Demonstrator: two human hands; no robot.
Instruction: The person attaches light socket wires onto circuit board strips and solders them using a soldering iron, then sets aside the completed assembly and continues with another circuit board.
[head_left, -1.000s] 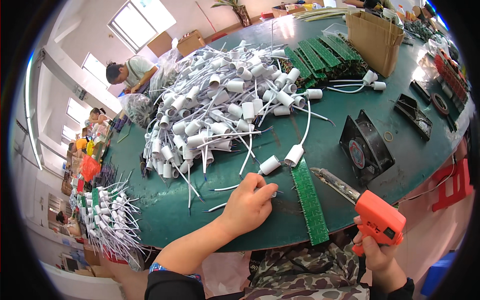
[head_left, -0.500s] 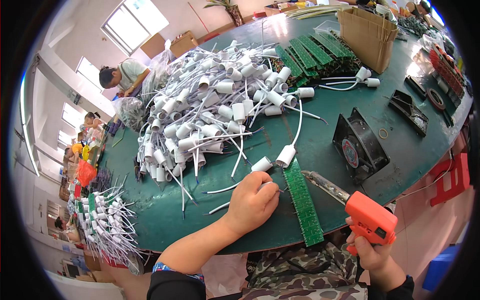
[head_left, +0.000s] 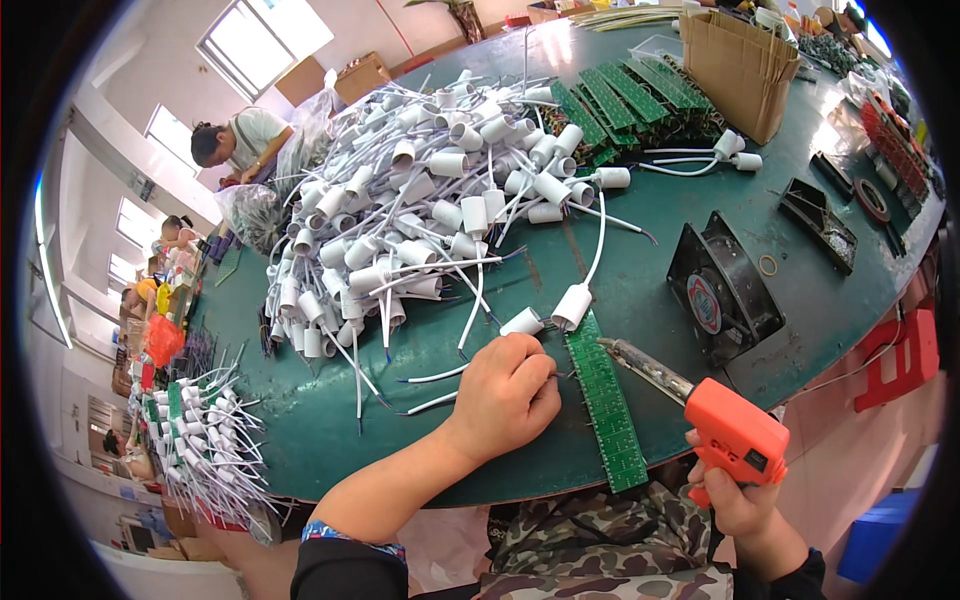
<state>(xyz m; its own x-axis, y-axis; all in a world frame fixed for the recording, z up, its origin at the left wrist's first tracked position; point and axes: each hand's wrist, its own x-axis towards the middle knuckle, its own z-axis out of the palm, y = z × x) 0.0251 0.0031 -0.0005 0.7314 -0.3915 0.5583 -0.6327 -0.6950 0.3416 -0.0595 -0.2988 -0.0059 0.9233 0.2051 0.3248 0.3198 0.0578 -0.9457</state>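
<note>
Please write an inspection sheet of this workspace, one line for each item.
Surface: green table, crowded.
Job's things: green circuit strip; orange soldering gun, tip at the strip's top end.
Clutter: pile of white sockets, black fan, cardboard box, stacked green boards.
Hands: left hand pinches a white wire beside the strip; right hand grips the gun.
Cables: white leads spread across the table.
Surroundings: other people working at far left, windows behind.

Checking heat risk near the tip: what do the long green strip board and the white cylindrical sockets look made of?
Long green strip board: apparently rigid laminate, matte green, dotted with solder pads. White cylindrical sockets: probably moulded plastic, smooth, slightly glossy, though ceramic cannot be excluded.
</note>
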